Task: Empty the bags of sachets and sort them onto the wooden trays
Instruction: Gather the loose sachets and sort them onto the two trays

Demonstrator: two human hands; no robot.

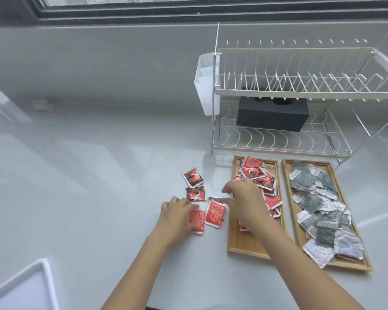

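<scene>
Several red sachets (215,214) lie loose on the white counter to the left of two wooden trays. The left tray (244,247) holds a pile of red sachets (259,175). The right tray (299,233) is filled with grey-green and white sachets (318,209). My left hand (177,211) rests on a red sachet (197,221) on the counter, fingers curled over its top edge. My right hand (244,198) hovers over the left tray's near-left edge, fingers spread and bent, fingertips near the loose sachets; it seems to hold nothing.
A white two-tier dish rack (300,90) with a black box (271,115) on its lower shelf stands behind the trays. A white plastic tray corner (27,285) shows at the bottom left. A window sill runs along the back.
</scene>
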